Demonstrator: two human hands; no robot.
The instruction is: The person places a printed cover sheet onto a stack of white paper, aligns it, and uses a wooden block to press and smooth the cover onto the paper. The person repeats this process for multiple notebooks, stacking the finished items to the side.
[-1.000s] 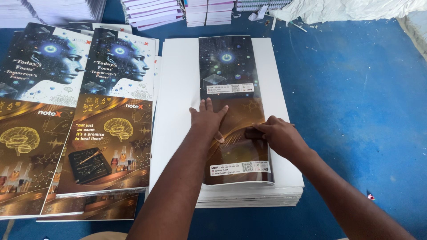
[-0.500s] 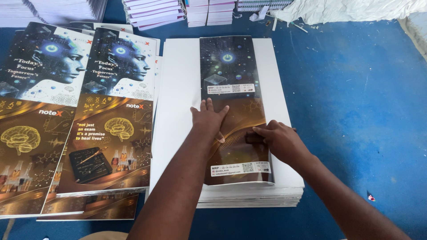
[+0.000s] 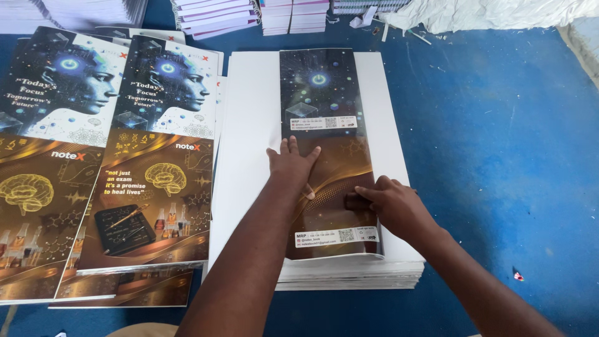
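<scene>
A tall stack of white sheets [image 3: 249,125] lies on the blue surface in front of me. On top lies a folded printed cover sheet [image 3: 324,100], dark blue above and brown-gold below. My left hand [image 3: 292,165] rests flat on the cover's left fold, fingers spread. My right hand [image 3: 393,206] presses on the cover's right part, fingertips on a small dark object [image 3: 357,201] against the sheet; what that object is I cannot tell.
Two piles of printed covers [image 3: 153,156] with a face and a brain picture lie to the left. Stacks of notebooks [image 3: 218,12] stand along the far edge, with white cloth [image 3: 499,12] at the far right. Blue surface [image 3: 499,156] spreads to the right.
Both hands stay on the folded cover. The right hand has shifted very slightly; otherwise nothing has visibly moved.
</scene>
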